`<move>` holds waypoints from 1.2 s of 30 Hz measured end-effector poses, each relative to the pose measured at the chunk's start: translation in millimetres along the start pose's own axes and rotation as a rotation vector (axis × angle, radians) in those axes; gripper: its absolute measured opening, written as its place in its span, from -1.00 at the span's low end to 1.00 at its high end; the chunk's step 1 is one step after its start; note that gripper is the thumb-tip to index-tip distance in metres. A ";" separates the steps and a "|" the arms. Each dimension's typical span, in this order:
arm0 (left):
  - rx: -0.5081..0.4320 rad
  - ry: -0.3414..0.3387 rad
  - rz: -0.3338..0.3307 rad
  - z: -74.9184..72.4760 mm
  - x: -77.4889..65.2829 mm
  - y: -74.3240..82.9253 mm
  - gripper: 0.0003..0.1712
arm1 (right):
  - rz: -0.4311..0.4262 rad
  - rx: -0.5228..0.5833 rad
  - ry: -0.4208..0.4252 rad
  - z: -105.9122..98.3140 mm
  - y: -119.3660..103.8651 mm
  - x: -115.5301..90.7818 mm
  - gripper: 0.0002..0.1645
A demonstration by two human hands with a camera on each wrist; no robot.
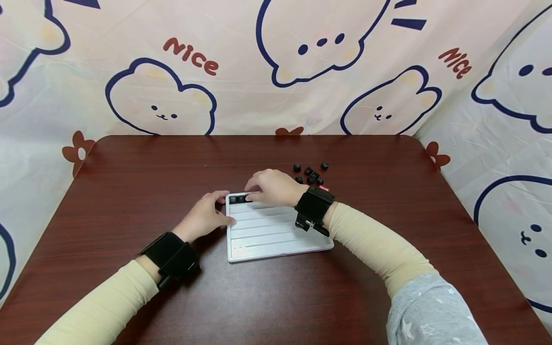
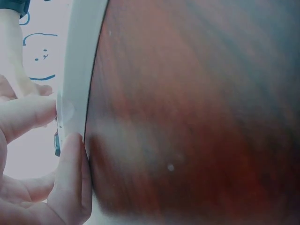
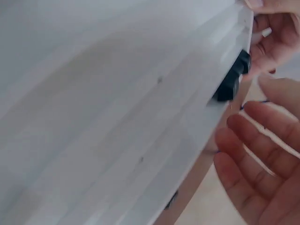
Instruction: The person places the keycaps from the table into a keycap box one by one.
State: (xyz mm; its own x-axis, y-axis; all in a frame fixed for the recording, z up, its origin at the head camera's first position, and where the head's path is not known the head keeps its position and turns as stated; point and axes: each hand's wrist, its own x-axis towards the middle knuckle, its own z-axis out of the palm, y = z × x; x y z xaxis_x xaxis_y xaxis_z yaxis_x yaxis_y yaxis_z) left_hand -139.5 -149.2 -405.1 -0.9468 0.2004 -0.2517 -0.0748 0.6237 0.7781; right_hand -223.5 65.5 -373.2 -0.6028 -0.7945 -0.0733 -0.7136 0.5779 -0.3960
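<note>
A white tray (image 1: 276,235) with raised parallel ridges lies on the table. Small black keycaps (image 1: 237,199) sit in its far-left row; they also show as dark blocks (image 3: 229,84) in the right wrist view. My left hand (image 1: 202,218) grips the tray's left edge, thumb on the rim and fingers along the outer side, as the left wrist view shows of the tray edge (image 2: 77,61). Over the far row hovers my right hand (image 1: 276,187), its fingers loosely bent beside the keycaps. Nothing shows between those fingers (image 3: 262,136) in the right wrist view.
Several loose black keycaps (image 1: 311,172) are scattered on the brown table (image 1: 172,163) beyond the tray, partly behind the right wrist. Black straps (image 1: 316,206) wrap both wrists. A patterned cloth (image 1: 241,105) hangs behind the table's far edge.
</note>
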 end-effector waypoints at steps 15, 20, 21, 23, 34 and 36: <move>-0.032 -0.001 -0.007 2.4 -1.7 0.8 -0.10 | -0.037 0.170 0.154 -25.4 52.4 -42.8 -0.64; -0.037 0.003 -0.016 1.5 -2.5 1.2 -0.11 | 0.025 0.179 0.226 -30.3 83.1 -63.9 -0.67; -0.038 0.002 -0.018 1.5 -2.6 1.3 -0.11 | 0.043 0.177 0.232 -30.2 89.3 -68.0 -0.68; -0.038 0.001 -0.019 1.5 -2.2 1.6 -0.11 | 0.083 0.171 0.238 -30.3 100.3 -76.6 -0.68; -0.010 0.002 -0.014 0.8 -2.3 -0.7 -0.10 | 0.162 0.135 0.233 -28.9 129.9 -105.9 -0.72; -0.010 0.002 -0.013 1.5 -1.7 -0.6 -0.10 | 0.161 0.128 0.233 -29.1 131.1 -108.1 -0.71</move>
State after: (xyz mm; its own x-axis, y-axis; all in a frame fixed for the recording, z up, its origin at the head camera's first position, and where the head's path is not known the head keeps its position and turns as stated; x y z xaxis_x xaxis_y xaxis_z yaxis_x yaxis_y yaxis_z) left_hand -137.4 -148.8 -405.9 -0.9463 0.1906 -0.2610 -0.0906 0.6188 0.7803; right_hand -262.3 232.6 -390.6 -0.7805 -0.6221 0.0612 -0.5604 0.6530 -0.5094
